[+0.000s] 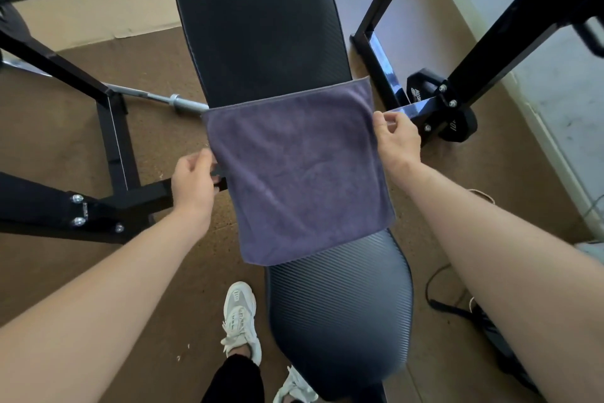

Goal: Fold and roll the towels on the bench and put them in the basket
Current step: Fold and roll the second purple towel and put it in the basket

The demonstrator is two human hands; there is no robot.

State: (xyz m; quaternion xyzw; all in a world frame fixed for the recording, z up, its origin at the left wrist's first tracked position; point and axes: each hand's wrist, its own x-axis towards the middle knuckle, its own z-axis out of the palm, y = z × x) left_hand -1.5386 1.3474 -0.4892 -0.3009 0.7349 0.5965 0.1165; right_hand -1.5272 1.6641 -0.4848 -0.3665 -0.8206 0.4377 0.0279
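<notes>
Between the fingers [205,157]: towel [300,174] lies flat across the bench [261,27], spread for folding.
Left hand [192,179]: fingers curled at its left edge; pinch unclear.
Right hand [397,138]: curled at right edge; cannot tell grip.
Basket: out of view.

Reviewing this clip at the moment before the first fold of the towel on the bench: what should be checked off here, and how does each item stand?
1. The towel lies flat and unfolded across the bench: ok.
2. The right hand pinches the towel's right edge: ok.
3. The left hand has hold of the left edge: cannot tell; its fingers curl at the edge, but the grip is hidden.
4. Bare bench pad shows beyond and before the towel: ok.
5. The basket is within reach: cannot tell; none is in view.
</notes>
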